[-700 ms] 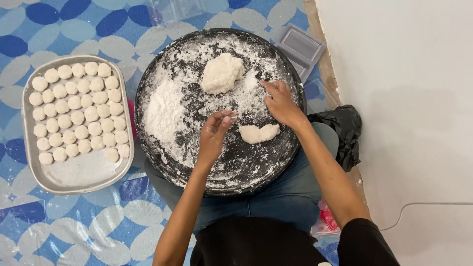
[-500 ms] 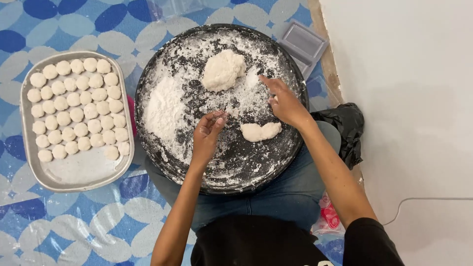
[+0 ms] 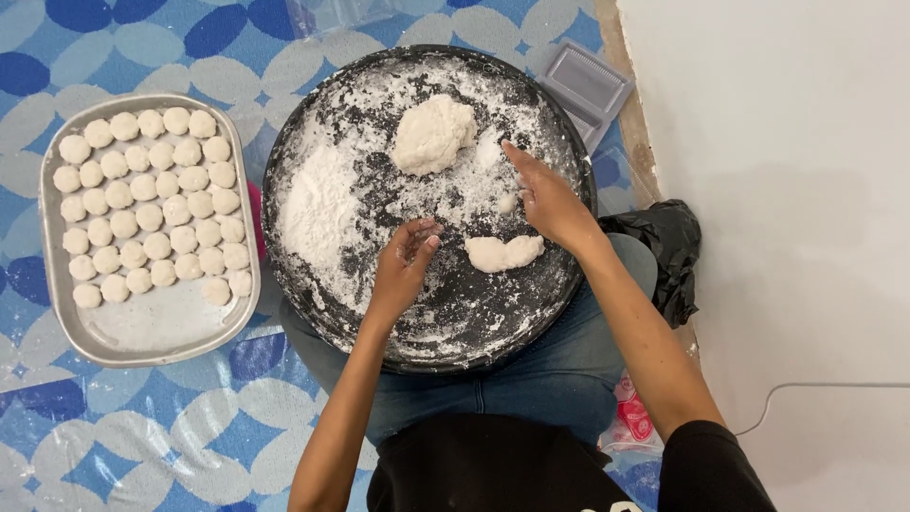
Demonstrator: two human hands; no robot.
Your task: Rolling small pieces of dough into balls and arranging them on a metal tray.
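Observation:
A round black tray (image 3: 313,313) dusted with white flour rests on my lap. A large dough lump (image 3: 433,133) sits at its far side, with a flour heap (image 3: 318,204) to the left. A flattened, elongated dough piece (image 3: 502,252) lies near the middle right. My left hand (image 3: 403,264) hovers just left of that piece, its floury fingers curled inward; whatever is inside them is hidden. My right hand (image 3: 548,201) lies above the piece, fingers stretched out over the flour beside a tiny dough bit (image 3: 508,202), holding nothing.
A rectangular metal tray (image 3: 152,327) at the left holds several rows of small round dough balls. A grey plastic lid (image 3: 588,87) lies beyond the black tray, and a black bag (image 3: 668,246) sits at the right by a white wall. A blue patterned mat covers the floor.
My right hand has drawn back from the elongated dough piece toward the far side of the tray. My left hand has shifted slightly, its fingers still curled.

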